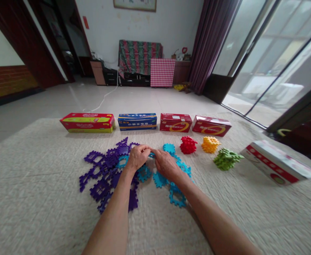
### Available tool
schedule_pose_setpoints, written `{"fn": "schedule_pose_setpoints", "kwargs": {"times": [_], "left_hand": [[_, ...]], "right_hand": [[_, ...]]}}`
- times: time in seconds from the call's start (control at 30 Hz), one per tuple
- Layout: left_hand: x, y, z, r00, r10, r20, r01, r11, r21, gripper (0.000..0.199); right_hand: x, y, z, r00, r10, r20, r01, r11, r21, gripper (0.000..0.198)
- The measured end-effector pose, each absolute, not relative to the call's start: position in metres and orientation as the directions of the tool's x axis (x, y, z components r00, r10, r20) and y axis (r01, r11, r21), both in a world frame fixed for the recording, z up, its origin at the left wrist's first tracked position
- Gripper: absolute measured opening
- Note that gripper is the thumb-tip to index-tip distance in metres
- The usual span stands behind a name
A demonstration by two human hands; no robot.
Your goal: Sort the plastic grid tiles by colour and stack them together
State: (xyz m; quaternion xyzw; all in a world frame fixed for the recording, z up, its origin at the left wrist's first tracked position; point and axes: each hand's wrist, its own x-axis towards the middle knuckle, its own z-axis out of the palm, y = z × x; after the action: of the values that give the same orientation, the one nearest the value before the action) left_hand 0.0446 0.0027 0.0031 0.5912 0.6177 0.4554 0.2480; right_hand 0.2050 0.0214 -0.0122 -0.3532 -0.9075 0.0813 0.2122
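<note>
My left hand (139,156) and my right hand (166,163) meet with fingers pinched together on a light blue interlocking tile (151,155), mostly covered by the fingers. Under and around my right hand lie loose light blue tiles (177,197), some with window cut-outs. Another light blue toothed piece (144,174) rests between the two hands. Beside my left hand spreads a heap of purple interlocking tiles (100,189), with a light blue window tile (122,161) on its right side.
Further right sit stacks of red tiles (188,145), yellow tiles (210,144) and green tiles (226,159). Behind stand a red-yellow box (88,123), a blue box (137,122) and two dark red boxes (175,123). A white-red box (279,163) lies at the right on the beige mat (51,219).
</note>
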Motion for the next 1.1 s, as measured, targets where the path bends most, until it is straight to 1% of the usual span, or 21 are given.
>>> {"fn": "schedule_pose_setpoints", "kwargs": {"times": [0.1,0.17,0.3,0.4,0.5,0.57,0.67,0.77,0.93,1.1], "left_hand": [[0.046,0.0,0.005,-0.085,0.969,0.23,0.443,-0.17,0.88,0.024],[0.048,0.0,0.004,-0.049,0.979,0.198,0.381,-0.165,0.91,0.024],[0.053,0.001,0.002,-0.069,0.996,0.056,0.283,-0.034,0.958,0.023],[0.054,0.001,0.003,-0.133,0.991,-0.034,0.207,0.061,0.977,0.022],[0.052,0.001,0.003,-0.162,0.983,-0.085,0.152,0.11,0.982,0.026],[0.05,0.001,0.002,-0.166,0.98,-0.112,0.137,0.135,0.981,0.026],[0.049,0.002,0.0,-0.16,0.979,-0.127,0.131,0.148,0.98,0.023],[0.049,0.002,0.0,-0.165,0.977,-0.131,0.129,0.154,0.98,0.022],[0.053,0.002,0.003,-0.175,0.975,-0.14,0.107,0.16,0.981,0.025],[0.052,0.006,0.002,-0.307,0.944,-0.124,0.126,0.17,0.977,0.03]], "right_hand": [[0.206,0.024,-0.015,-0.564,0.727,0.393,0.594,0.687,-0.418,0.037],[0.206,0.025,-0.015,-0.505,0.744,0.438,0.566,0.668,-0.483,0.036],[0.206,0.026,-0.013,-0.441,0.728,0.525,0.468,0.686,-0.557,0.037],[0.207,0.023,-0.011,-0.5,0.667,0.552,0.412,0.744,-0.526,0.047],[0.21,0.019,-0.009,-0.603,0.597,0.53,0.377,0.798,-0.47,0.059],[0.212,0.018,-0.007,-0.652,0.575,0.494,0.375,0.811,-0.449,0.062],[0.216,0.019,-0.002,-0.69,0.567,0.449,0.4,0.817,-0.416,0.058],[0.218,0.02,0.004,-0.71,0.571,0.413,0.42,0.813,-0.403,0.054],[0.22,0.02,0.009,-0.702,0.605,0.375,0.442,0.784,-0.437,0.052],[0.23,0.037,0.006,-0.568,0.703,0.427,0.569,0.711,-0.413,0.049]]}}
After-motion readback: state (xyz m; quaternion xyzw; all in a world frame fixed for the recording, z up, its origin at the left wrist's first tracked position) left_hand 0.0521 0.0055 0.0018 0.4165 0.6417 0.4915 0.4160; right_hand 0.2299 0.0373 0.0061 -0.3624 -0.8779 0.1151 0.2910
